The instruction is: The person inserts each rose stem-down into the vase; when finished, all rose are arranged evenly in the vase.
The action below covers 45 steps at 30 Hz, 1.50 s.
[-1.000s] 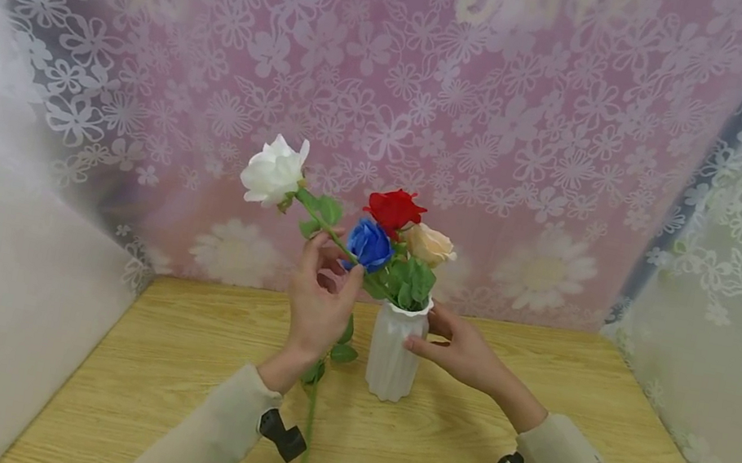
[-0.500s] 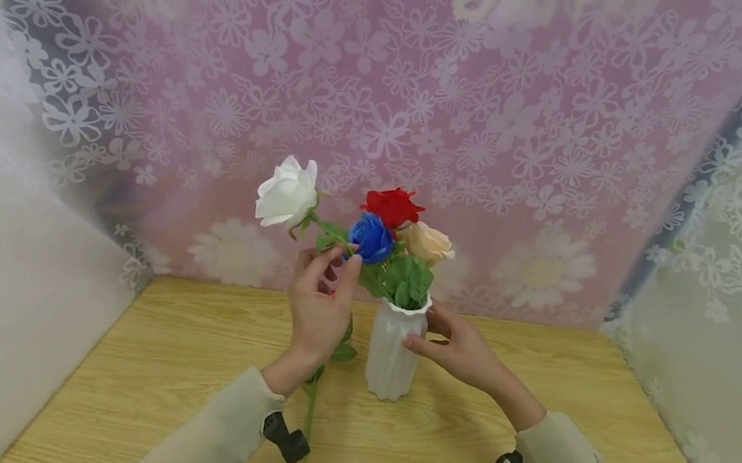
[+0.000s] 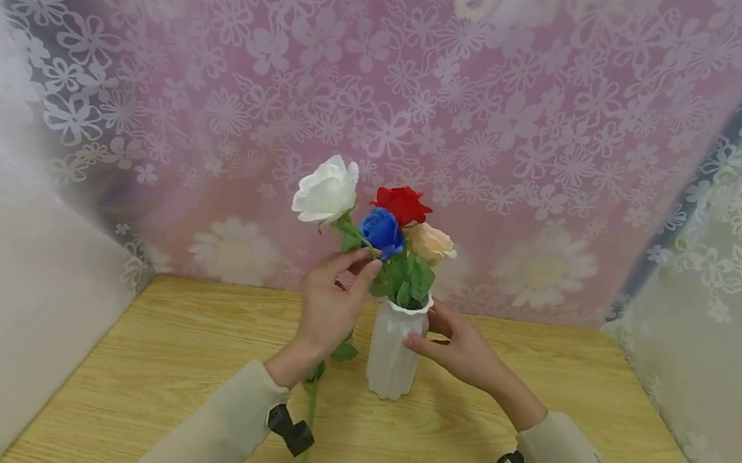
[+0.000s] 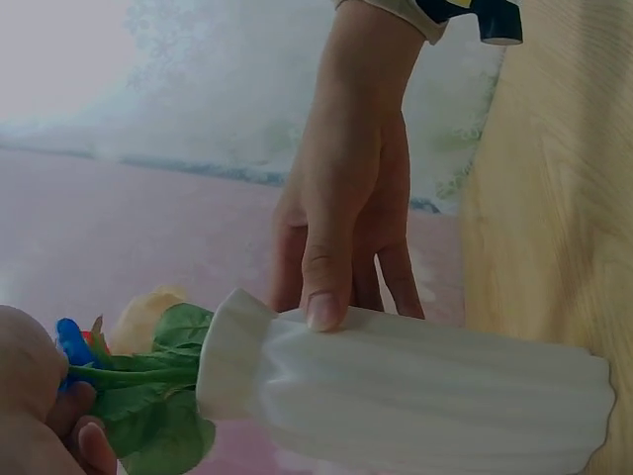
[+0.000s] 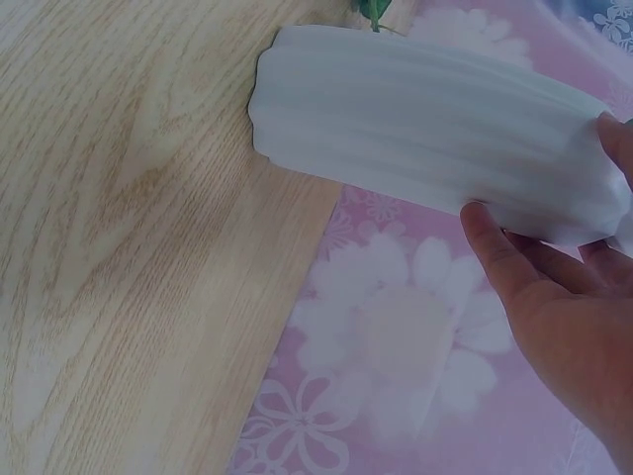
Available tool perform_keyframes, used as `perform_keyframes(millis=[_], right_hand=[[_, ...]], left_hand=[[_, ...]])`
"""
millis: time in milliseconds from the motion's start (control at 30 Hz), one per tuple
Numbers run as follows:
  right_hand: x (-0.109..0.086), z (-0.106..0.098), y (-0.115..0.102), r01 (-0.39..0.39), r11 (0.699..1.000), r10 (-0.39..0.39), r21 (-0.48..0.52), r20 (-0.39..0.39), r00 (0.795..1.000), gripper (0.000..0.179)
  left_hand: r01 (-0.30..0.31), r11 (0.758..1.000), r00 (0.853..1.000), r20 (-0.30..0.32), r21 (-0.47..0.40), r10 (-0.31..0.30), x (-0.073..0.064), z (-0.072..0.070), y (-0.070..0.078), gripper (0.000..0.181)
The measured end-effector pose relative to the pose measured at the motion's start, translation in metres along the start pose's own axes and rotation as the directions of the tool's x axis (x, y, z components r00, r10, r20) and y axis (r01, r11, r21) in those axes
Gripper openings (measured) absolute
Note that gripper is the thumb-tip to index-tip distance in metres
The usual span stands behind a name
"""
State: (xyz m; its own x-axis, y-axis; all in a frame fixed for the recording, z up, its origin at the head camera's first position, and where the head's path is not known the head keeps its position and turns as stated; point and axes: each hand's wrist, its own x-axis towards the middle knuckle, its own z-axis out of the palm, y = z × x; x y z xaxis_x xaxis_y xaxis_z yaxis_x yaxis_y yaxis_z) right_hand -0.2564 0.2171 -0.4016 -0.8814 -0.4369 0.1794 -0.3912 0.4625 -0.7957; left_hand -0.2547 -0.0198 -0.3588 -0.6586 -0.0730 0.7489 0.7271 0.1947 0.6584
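Note:
A white ribbed vase stands upright on the table. My right hand grips its right side near the rim, thumb in front, as the right wrist view also shows. My left hand pinches the stem of a white rose, whose bloom leans out to the left. In the left wrist view that green stem runs from my fingertips into the vase mouth. A blue rose, a red rose and a peach rose rise from the vase above green leaves.
Another green stem with leaves lies on the wooden table left of the vase, partly hidden by my left hand and wrist. A pink floral curtain hangs behind, with pale sheets at both sides.
My left hand has shifted a little right, and the white rose has swung right, closer to the blue one. The blue and red blooms have moved slightly. My right hand stays on the vase.

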Motion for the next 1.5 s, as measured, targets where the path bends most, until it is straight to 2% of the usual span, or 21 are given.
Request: perform_keyframes(millis=[133, 200, 300, 500, 633, 767, 900, 1100, 1333, 1500], right_hand=[[0.000, 0.001, 0.002, 0.006, 1.000, -0.006, 0.000, -0.011, 1.000, 0.083], [0.000, 0.002, 0.003, 0.010, 1.000, -0.010, -0.003, -0.008, 1.000, 0.084], [0.000, 0.002, 0.003, 0.004, 1.000, -0.004, -0.014, -0.006, 1.000, 0.084], [0.001, 0.001, 0.001, 0.006, 1.000, -0.006, -0.013, -0.008, 1.000, 0.084], [0.001, 0.000, 0.002, 0.011, 1.000, -0.011, -0.007, -0.008, 1.000, 0.084], [0.001, -0.001, 0.002, 0.011, 1.000, -0.011, -0.004, -0.004, 1.000, 0.084], [0.000, -0.001, 0.003, 0.009, 1.000, -0.009, 0.000, 0.002, 1.000, 0.085], [0.000, -0.001, 0.002, 0.009, 1.000, -0.009, 0.010, -0.004, 1.000, 0.085], [0.000, 0.000, 0.002, -0.001, 1.000, 0.002, 0.006, -0.013, 1.000, 0.084], [0.000, 0.001, 0.000, -0.003, 1.000, 0.004, 0.007, -0.008, 1.000, 0.084]], left_hand=[[0.042, 0.999, 0.992, 0.121, -0.007, -0.041, -0.006, 0.006, -0.005, 0.020], [0.047, 0.998, 0.988, 0.148, 0.030, -0.051, -0.011, 0.009, -0.008, 0.020], [0.038, 0.999, 0.991, 0.125, 0.030, -0.041, -0.015, 0.012, -0.013, 0.019], [0.007, 0.999, 1.000, 0.027, -0.041, -0.006, -0.018, 0.018, -0.018, 0.020], [-0.049, 0.996, 0.998, -0.033, -0.075, 0.047, -0.019, 0.021, -0.019, 0.015], [-0.082, 0.991, 0.996, -0.053, -0.109, 0.076, -0.020, 0.024, -0.021, 0.011], [-0.058, 0.993, 0.997, -0.051, -0.101, 0.053, -0.019, 0.025, -0.020, 0.019], [0.014, 0.998, 0.998, -0.059, -0.068, -0.018, -0.019, 0.026, -0.018, 0.032], [0.094, 0.993, 0.993, -0.058, -0.070, -0.098, -0.019, 0.025, -0.016, 0.021], [0.076, 0.996, 0.996, -0.045, -0.055, -0.079, -0.020, 0.025, -0.014, 0.019]])
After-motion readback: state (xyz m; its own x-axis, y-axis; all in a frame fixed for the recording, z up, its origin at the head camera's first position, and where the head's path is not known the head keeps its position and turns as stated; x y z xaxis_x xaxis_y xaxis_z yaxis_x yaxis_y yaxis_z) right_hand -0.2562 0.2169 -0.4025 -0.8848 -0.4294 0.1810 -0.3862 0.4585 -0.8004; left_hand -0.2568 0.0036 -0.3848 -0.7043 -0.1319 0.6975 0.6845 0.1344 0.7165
